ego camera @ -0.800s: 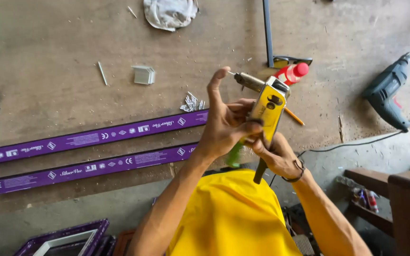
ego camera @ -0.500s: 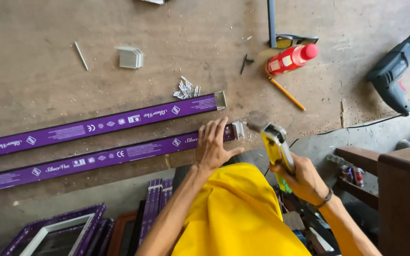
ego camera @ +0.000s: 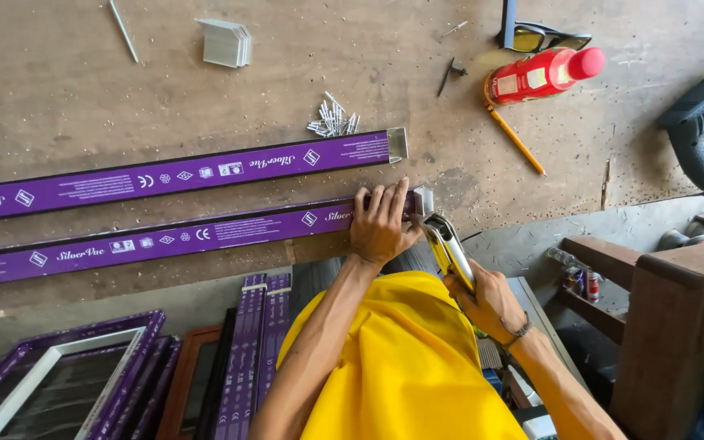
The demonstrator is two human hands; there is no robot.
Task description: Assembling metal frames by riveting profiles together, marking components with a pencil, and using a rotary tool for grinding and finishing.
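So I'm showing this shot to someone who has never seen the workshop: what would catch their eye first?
Probably the two long purple strips lying side by side across the brown bench. The left hand presses on the right end of the nearer strip, where the right hand brings a yellow-handled tool. Next, the red bottle lying at the top right, with a dark drill at the right edge.

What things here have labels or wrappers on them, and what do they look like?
Near purple-wrapped bar: long and thin, purple film with small white marks, under the left hand.
Far purple-wrapped bar: same purple film, lying beside it higher on the bench.
Red bottle: lying on its side at upper right, red with a pale label.
Purple-wrapped frames: stacked at lower left.
Right hand: holds a yellow and silver tool with no label visible.
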